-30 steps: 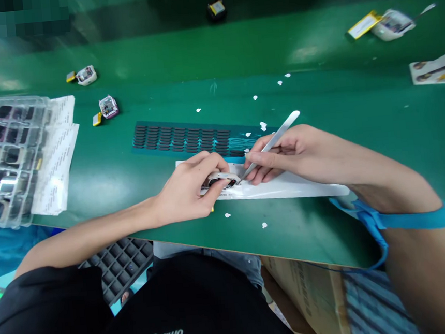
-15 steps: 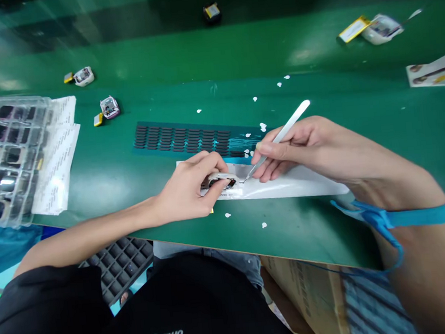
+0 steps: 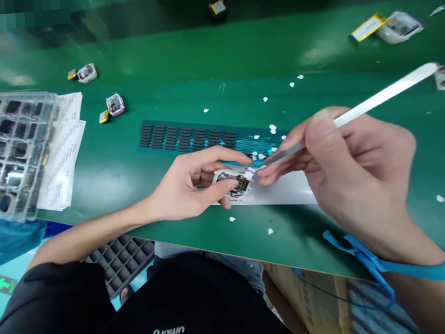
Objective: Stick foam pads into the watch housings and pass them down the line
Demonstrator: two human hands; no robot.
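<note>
Green bench [image 3: 129, 165]: my left hand [image 3: 193, 187] grips the open device [image 3: 231, 183]; right hand [image 3: 347, 171] pinches tweezers [image 3: 357, 109] placing a white strip [image 3: 249, 173], not yet seated.

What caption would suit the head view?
Left hand steadies a small device while right hand works tweezers at its edge.

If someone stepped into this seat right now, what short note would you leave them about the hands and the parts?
Left hand: pinching the small open device on the white strip.
Right hand: gripping tweezers, tip at the device's right edge, on a small white piece.
Black-pad sheet lies just behind.
Done: some pads gone from the sheet's right end.
Left: white piece not seated; more devices wait in the clear tray.
</note>
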